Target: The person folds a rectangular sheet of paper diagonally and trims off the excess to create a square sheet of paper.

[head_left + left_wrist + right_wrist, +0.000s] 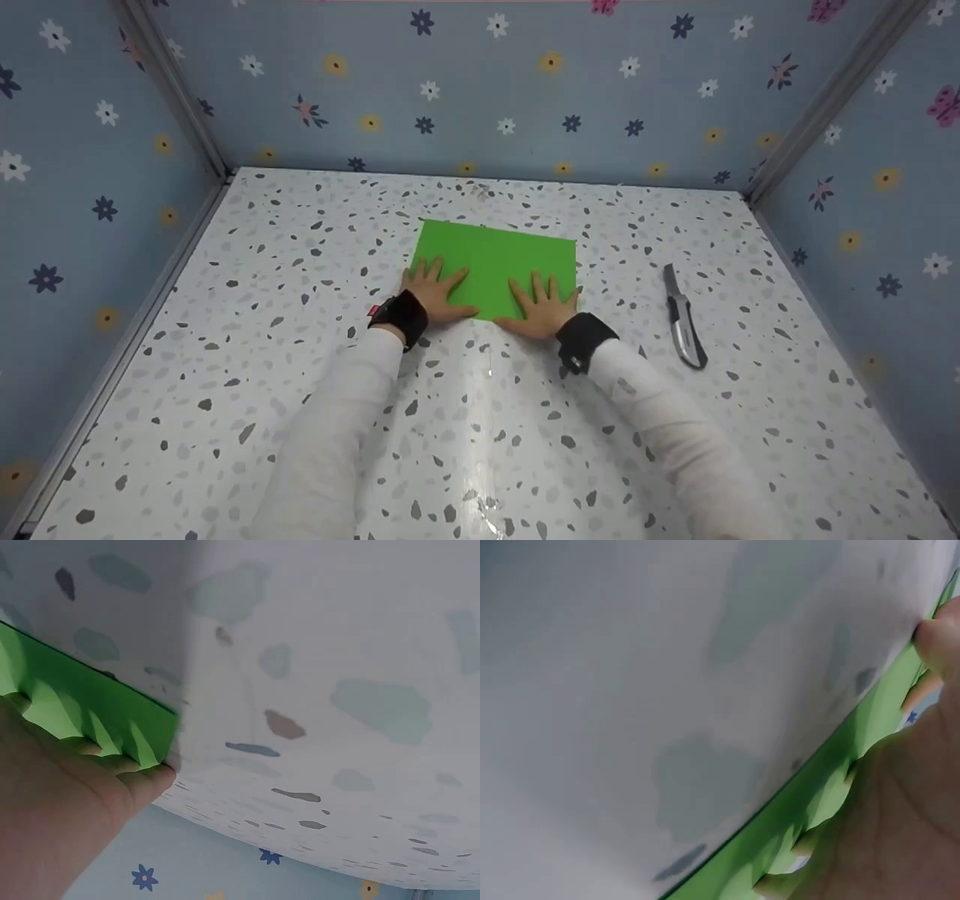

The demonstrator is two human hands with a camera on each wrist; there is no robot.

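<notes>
A flat green sheet [495, 259], seemingly paper or thin card, lies on the speckled tabletop in the head view. My left hand [436, 293] rests on its near left corner with the fingers spread. On the near right part, my right hand [541, 309] lies with its fingers spread too. Both thumbs point inward along the near edge. In the left wrist view the left hand [82, 795] touches the green sheet [90, 690] with its fingertips. The right wrist view has the right hand [892, 802] against the sheet's edge [780, 817].
A utility knife [684, 322] with a grey and black handle lies to the right of my right hand, its blade end pointing away from me. Flower-patterned panels [495, 90] wall the white speckled table [285, 247] at the back and both sides.
</notes>
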